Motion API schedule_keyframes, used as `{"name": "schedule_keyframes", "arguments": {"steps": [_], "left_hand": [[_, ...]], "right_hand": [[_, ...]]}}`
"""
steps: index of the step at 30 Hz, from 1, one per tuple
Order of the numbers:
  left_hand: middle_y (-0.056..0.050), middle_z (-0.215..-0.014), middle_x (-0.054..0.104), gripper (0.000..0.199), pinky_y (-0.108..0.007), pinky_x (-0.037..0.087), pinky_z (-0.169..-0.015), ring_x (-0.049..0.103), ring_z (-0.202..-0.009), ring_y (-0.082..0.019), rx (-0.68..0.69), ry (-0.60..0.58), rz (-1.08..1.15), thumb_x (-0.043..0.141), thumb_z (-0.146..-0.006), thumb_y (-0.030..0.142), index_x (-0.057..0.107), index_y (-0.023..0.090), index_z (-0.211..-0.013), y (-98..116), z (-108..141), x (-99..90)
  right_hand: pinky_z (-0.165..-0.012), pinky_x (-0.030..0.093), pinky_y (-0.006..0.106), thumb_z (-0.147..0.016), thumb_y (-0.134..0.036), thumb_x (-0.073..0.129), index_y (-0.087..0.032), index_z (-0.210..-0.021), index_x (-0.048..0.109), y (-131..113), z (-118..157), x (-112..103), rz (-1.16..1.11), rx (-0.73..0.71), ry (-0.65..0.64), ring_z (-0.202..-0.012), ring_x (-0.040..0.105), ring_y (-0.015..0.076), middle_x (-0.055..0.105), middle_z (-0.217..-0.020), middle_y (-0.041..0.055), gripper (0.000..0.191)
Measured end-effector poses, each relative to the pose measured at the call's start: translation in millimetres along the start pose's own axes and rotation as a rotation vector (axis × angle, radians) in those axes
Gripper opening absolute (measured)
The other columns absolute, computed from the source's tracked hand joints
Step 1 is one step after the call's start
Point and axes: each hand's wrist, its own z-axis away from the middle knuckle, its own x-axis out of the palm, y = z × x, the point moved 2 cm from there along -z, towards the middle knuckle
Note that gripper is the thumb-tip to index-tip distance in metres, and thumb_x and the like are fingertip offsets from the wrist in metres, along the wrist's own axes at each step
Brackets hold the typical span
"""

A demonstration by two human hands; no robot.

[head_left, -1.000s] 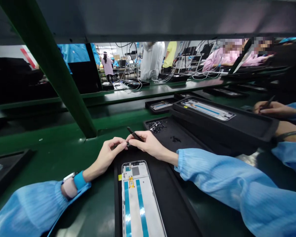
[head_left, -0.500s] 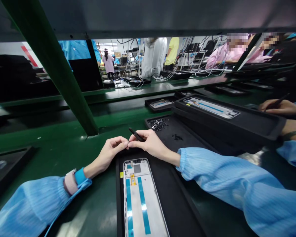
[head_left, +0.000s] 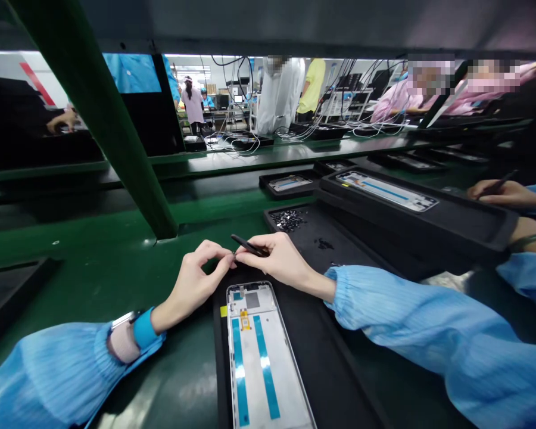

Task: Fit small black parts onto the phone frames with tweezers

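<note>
My left hand [head_left: 196, 277] and my right hand [head_left: 274, 257] meet fingertips above the top end of a black tray [head_left: 221, 363]. My right hand is shut on a slim black tool [head_left: 249, 245], whose tip reaches my left fingertips. My left thumb and forefinger are pinched together, and anything between them is too small to make out. Below my hands, a phone frame [head_left: 265, 357] lies face up in the tray, with a silver back and teal strips. A blue wrist strap [head_left: 145, 328] circles my left wrist.
A black mat [head_left: 326, 253] holds a small heap of dark screws [head_left: 288, 220]. Another phone frame [head_left: 386, 190] lies in a tray [head_left: 422, 229] to the right. A co-worker's hand [head_left: 500, 193] holds a dark tool there. A green beam [head_left: 102, 125] slants across the upper left.
My left fingers have curled into a tighter pinch against the tool's tip. The whole view has tilted slightly, shifting the trays to the right and the far bench upward.
</note>
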Motion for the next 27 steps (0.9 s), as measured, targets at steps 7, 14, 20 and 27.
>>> {"name": "schedule_keyframes", "arguments": {"steps": [7,14,20,27], "left_hand": [[-0.003,-0.072,0.062,0.018,-0.029,0.044,-0.07,0.055,-0.074,-0.017,0.041,0.028,-0.101,0.053,-0.081,0.027,0.065,0.018,-0.071,1.9,2.7,2.4],[-0.003,-0.071,0.06,0.018,-0.029,0.044,-0.068,0.055,-0.072,-0.017,0.043,0.01,-0.138,0.054,-0.081,0.027,0.066,0.017,-0.072,0.5,1.7,3.4],[-0.004,-0.088,0.065,0.019,-0.031,0.046,-0.078,0.054,-0.087,-0.019,0.05,-0.14,-0.213,0.052,-0.083,0.029,0.065,0.022,-0.095,-4.6,17.2,-5.3],[-0.004,-0.089,0.066,0.015,-0.034,0.045,-0.077,0.05,-0.089,-0.021,0.133,-0.251,-0.283,0.052,-0.083,0.027,0.065,0.02,-0.087,6.8,28.3,-7.1]], "right_hand": [[-0.053,0.038,0.021,-0.074,-0.027,0.059,-0.014,-0.075,0.069,5.5,2.0,0.5,-0.009,0.034,-0.025,-0.059,0.054,0.0114,0.063,-0.066,0.0005,0.016],[-0.051,0.039,0.019,-0.069,-0.016,0.06,-0.013,-0.071,0.066,-0.6,0.6,-0.7,-0.01,0.012,-0.03,-0.057,0.054,0.0103,0.063,-0.064,0.0,0.007],[-0.048,0.037,0.02,-0.069,-0.013,0.059,-0.014,-0.066,0.065,-8.3,13.4,0.9,0.085,-0.001,-0.106,-0.052,0.05,0.0086,0.06,-0.06,-0.0009,0.007],[-0.052,0.038,0.02,-0.065,-0.008,0.061,-0.014,-0.063,0.064,-8.2,25.0,5.9,0.243,-0.046,-0.152,-0.055,0.051,0.0088,0.06,-0.065,0.0,0.008]]}}
